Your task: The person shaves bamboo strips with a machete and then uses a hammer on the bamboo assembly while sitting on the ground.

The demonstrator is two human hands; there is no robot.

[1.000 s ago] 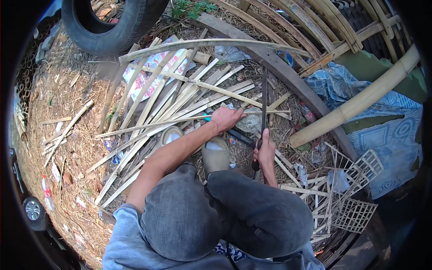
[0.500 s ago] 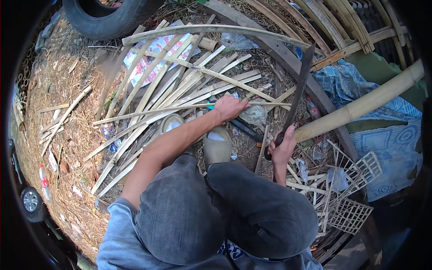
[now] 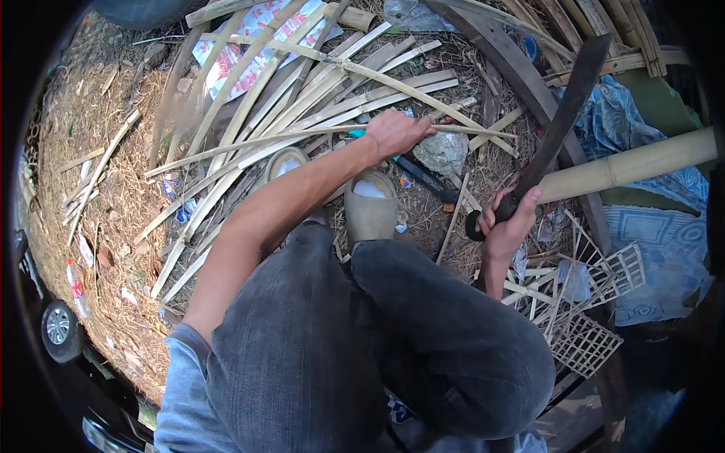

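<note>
Here, the left hand (image 3: 396, 134) grasps a thin bamboo strip (image 3: 302, 134) above the loose strips (image 3: 393, 96), while the right hand (image 3: 512, 219) clenches a long dark knife (image 3: 566, 106), tip raised. Good practice keeps the left hand (and the sandals (image 3: 371, 211)) clear of its edge.

"What finish has the machete (image 3: 566, 110)?"
"Dark metal, looking mostly matt."
"And to its right?"
"A bamboo pole (image 3: 634, 167), smooth with a faint sheen, and creased, matt cloth (image 3: 649, 245)."
"To its left?"
"Split bamboo strips (image 3: 355, 67), dry and fibrous, smooth printed paper (image 3: 253, 23) and crinkled, shiny plastic (image 3: 443, 153)."
</note>
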